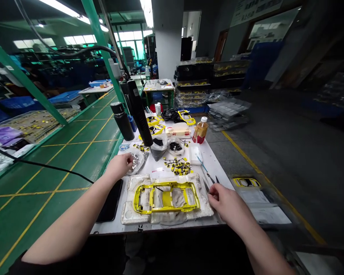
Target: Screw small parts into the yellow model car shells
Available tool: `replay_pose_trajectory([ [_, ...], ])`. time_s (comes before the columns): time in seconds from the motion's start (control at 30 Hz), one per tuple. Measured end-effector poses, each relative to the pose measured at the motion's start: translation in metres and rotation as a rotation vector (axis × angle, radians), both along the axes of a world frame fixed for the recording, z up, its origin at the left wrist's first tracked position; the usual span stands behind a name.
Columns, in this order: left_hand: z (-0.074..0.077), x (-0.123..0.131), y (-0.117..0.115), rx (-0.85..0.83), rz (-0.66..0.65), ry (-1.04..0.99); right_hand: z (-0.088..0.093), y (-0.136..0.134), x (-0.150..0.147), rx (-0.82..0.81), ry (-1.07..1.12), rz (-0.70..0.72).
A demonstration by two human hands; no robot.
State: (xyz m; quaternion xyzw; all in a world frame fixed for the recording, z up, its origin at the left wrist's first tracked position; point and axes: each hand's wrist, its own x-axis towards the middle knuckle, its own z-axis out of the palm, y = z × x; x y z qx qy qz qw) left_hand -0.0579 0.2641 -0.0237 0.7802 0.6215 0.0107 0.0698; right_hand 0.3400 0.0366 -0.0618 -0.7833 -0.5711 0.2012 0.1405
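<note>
My left hand (pixel 120 166) is over a plastic bag of small shiny metal parts (pixel 136 161), its fingertips pinched together. What they pinch, if anything, is too small to see. My right hand (pixel 225 198) is beside the right end of the foam block, fingers curled around what looks like a pair of tweezers (pixel 205 185). Between my hands, a yellow model car body shell (pixel 166 198) lies in the hollow of a white foam block (pixel 136 217). A black electric screwdriver (pixel 139 114) hangs above the table, behind the foam block.
Behind the foam are yellow-and-black small parts (pixel 179 167), a bag of black parts (pixel 176 146) and a white tray (pixel 195 154) with a thin blue-handled tool. A drink bottle (pixel 200 131) and a black flask (pixel 122 121) stand farther back. A phone-like black slab (pixel 110 204) lies left.
</note>
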Motion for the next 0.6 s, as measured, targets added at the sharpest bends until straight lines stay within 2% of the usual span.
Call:
replay_pose_trajectory([
  [0.2,0.001,-0.008,-0.003,0.040,0.057,-0.191,0.001,-0.010,0.011,0.064,0.193,0.039],
  [0.37,-0.003,-0.012,-0.004,0.086,0.121,-0.365,0.005,-0.018,0.020,0.116,0.309,-0.009],
  [0.6,-0.001,-0.014,-0.015,0.084,0.159,-0.685,0.016,-0.023,0.023,0.149,0.331,-0.029],
])
